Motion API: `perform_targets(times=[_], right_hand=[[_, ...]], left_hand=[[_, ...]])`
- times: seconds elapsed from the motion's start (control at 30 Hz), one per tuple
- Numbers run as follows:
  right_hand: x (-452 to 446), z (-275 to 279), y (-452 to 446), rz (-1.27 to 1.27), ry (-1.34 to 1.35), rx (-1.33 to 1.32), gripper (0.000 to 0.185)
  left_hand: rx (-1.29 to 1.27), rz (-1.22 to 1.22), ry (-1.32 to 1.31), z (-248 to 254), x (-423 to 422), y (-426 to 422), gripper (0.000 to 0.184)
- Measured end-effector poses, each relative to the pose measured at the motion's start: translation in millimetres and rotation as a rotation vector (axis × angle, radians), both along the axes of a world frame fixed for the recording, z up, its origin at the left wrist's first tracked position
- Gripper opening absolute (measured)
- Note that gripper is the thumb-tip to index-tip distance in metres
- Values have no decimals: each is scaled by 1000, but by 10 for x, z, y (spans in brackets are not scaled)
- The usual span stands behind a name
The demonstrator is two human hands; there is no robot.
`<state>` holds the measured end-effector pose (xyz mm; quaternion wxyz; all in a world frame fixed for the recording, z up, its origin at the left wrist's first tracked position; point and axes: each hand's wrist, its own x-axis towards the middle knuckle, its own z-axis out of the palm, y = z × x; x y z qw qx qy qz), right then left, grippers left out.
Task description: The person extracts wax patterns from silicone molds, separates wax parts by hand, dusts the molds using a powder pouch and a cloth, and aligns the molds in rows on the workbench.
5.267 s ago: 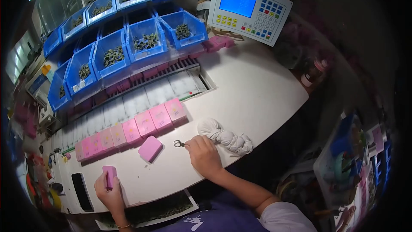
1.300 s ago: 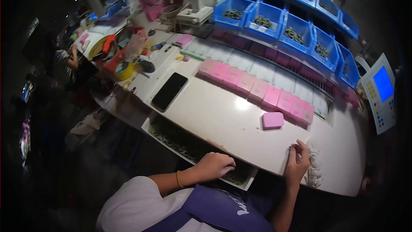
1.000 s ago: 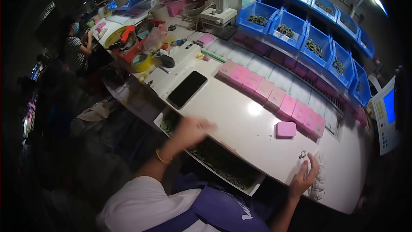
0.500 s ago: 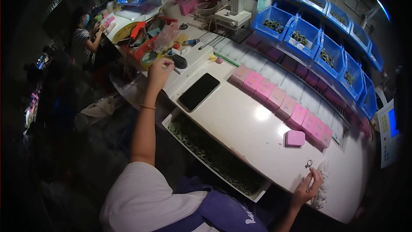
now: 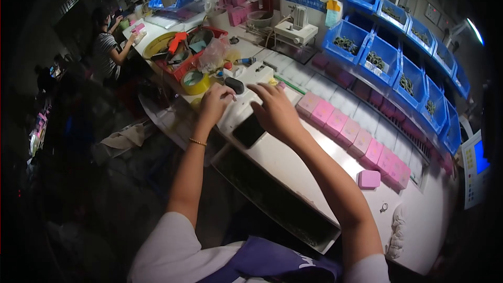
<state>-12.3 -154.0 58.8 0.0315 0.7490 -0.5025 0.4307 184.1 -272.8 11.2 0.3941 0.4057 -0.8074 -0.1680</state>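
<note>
Two hands [image 5: 214,106] [image 5: 276,111] forward, near phone [image 5: 248,131]

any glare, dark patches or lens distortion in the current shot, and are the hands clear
Head view: strong wide-lens distortion, bowing the white desk and blackening the corners; head view: bright light tubes at upper right, deep gloom at lower left; head view: left hand and right hand clear in outline, fingertip detail too small to tell.

A white table [image 5: 288,165] runs from centre to lower right of the frame, bearing a black phone [image 5: 248,132] at centre, a row of pink blocks [image 5: 348,133] at right, and, lower right, a loose pink block [image 5: 369,179], small ring [image 5: 383,210] and twisted cloth [image 5: 397,235].
</note>
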Motion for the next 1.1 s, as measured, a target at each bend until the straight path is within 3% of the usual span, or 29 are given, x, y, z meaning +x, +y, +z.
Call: perform_targets(times=[0.07,0.17,0.33,0.4,0.43,0.47,0.53,0.57,0.67,0.73,0.8,0.93,1.1], right_hand=[[217,-38,-515,-2,-31,181,39],[381,-167,-998,3,88,365,35],[255,-403,-1122,-52,124,79,27],[229,-330,-1072,-5,97,57,29],[222,-345,-1065,-75,107,-41,31],[240,-219,-963,-78,110,-37,31],[234,45,-655,165,-576,384,36],[177,91,-522,331,-794,537,45],[110,168,-71,447,-960,585,46],[160,255,209,389,-1173,606,42],[43,215,374,414,-1078,609,34],[-174,130,704,265,-1169,384,26],[-623,793,1384,346,-1363,473,27]], left_hand=[[-13,-19,83,-54,15,2,11],[-106,45,-34,-18,29,12,13],[-245,89,41,57,198,21,11],[263,86,481,191,208,169,8],[392,-4,730,146,212,198,8],[398,-6,733,209,197,284,8],[783,-128,1084,367,169,507,13],[796,-126,1104,391,113,579,15],[847,-221,1169,372,-72,805,16],[877,-261,1185,367,-205,934,16],[860,-385,1162,337,-336,1083,16],[886,-374,1057,397,-585,1427,14],[1020,-435,904,193,-766,1715,18]])
